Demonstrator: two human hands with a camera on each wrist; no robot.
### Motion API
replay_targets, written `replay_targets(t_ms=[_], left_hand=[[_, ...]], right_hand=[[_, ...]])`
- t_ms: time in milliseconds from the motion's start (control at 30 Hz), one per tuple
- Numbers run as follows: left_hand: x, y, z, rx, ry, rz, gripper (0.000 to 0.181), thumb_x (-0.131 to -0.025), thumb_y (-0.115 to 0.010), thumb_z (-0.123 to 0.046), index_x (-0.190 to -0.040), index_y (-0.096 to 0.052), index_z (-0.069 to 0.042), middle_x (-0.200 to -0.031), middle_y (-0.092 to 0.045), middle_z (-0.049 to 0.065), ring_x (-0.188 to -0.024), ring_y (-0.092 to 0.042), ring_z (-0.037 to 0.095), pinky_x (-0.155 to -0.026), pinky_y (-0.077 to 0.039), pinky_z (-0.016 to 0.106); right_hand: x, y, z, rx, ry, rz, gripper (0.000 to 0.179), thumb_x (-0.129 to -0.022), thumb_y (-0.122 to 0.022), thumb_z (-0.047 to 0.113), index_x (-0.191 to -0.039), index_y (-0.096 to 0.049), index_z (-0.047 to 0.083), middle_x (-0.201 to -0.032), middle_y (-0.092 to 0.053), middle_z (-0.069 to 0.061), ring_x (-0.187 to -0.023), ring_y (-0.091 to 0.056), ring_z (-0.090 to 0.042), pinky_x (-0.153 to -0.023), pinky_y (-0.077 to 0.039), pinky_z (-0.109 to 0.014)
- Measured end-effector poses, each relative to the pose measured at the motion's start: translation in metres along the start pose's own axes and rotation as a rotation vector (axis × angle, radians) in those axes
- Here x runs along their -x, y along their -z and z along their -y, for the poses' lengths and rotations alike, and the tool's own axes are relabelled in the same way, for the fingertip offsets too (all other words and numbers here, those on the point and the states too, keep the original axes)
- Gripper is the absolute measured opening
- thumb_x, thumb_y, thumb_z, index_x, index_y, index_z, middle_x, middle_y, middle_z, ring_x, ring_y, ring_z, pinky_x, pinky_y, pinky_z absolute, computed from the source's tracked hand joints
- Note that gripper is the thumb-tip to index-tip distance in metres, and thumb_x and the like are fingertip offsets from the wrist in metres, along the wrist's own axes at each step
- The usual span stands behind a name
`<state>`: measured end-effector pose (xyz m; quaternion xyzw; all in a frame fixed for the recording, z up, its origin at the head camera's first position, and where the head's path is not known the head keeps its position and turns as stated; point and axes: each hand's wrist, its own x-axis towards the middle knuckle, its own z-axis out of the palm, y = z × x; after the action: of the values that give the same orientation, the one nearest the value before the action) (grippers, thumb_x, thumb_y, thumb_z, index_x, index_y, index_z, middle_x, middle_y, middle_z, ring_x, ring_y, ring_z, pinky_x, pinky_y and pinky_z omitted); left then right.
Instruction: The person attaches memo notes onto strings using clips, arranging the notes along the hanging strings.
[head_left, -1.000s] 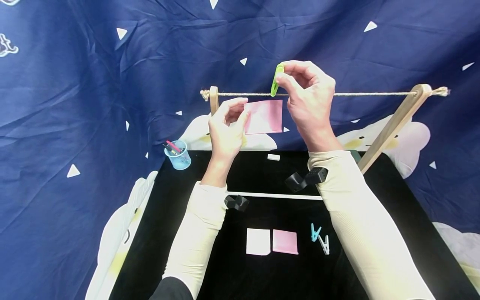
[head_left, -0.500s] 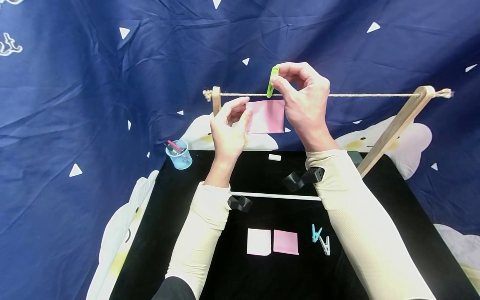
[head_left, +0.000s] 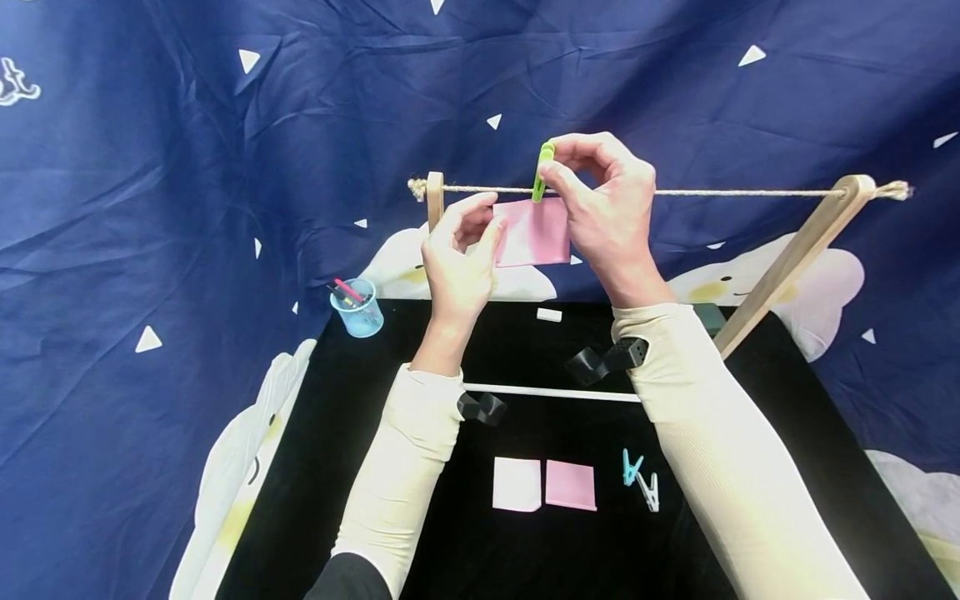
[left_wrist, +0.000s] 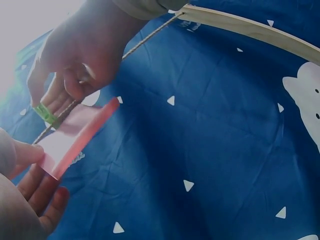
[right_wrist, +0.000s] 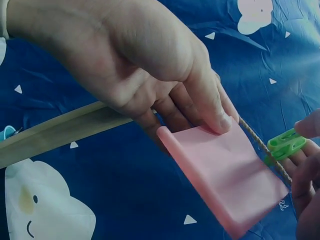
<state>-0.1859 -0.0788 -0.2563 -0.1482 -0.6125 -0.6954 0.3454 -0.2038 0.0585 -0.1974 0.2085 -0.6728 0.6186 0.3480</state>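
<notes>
My left hand (head_left: 457, 258) pinches the left edge of a pink sticky note (head_left: 536, 233) between thumb and fingers, its curled lower edge hanging down. The note is held up just under a stretched rope (head_left: 720, 192). My right hand (head_left: 611, 200) pinches a green clothespin (head_left: 543, 171), pointing downward across the rope, its tip overlapping the note's top edge in the head view. From the right wrist, the green clothespin (right_wrist: 287, 145) shows at the rope beside the note (right_wrist: 225, 175). The left wrist view has both hands close around the pink note (left_wrist: 75, 137).
Wooden posts (head_left: 798, 258) carry the rope at both ends. On the black table (head_left: 570, 558) lie a white note (head_left: 517, 483), another pink note (head_left: 570, 485), a blue clothespin (head_left: 631, 468) and a white clothespin (head_left: 648, 492). A blue pen cup (head_left: 360, 312) stands at the back left.
My right hand has brought the green clothespin left and down, from above the rope to across it at the note's top edge. The left hand and pink note have barely shifted.
</notes>
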Motion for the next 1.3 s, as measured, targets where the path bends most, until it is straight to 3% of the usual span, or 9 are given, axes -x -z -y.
replay_targets(t_ms=[700, 1300], left_hand=[[0.0024, 0.0028, 0.0013, 0.048, 0.021, -0.031, 0.022, -0.084, -0.074, 0.009, -0.103, -0.064, 0.017, -0.098, -0.067, 0.034, -0.08, -0.063, 0.002, -0.08, -0.053, 0.018], [0.0033, -0.0026, 0.0006, 0.065, 0.026, -0.044, 0.02, -0.086, -0.072, 0.009, -0.103, -0.063, 0.018, -0.098, -0.067, 0.035, -0.082, -0.064, 0.001, -0.081, -0.053, 0.019]], right_hand=[[0.0056, 0.0018, -0.0031, 0.022, -0.025, 0.057, 0.018, -0.082, -0.077, -0.002, -0.097, -0.073, -0.01, -0.076, -0.066, 0.023, -0.073, -0.064, -0.003, -0.075, -0.049, -0.019], [0.0066, 0.0077, -0.0074, 0.129, -0.062, 0.126, 0.014, -0.083, -0.077, 0.002, -0.096, -0.076, -0.003, -0.076, -0.065, 0.026, -0.074, -0.064, -0.002, -0.072, -0.047, -0.018]])
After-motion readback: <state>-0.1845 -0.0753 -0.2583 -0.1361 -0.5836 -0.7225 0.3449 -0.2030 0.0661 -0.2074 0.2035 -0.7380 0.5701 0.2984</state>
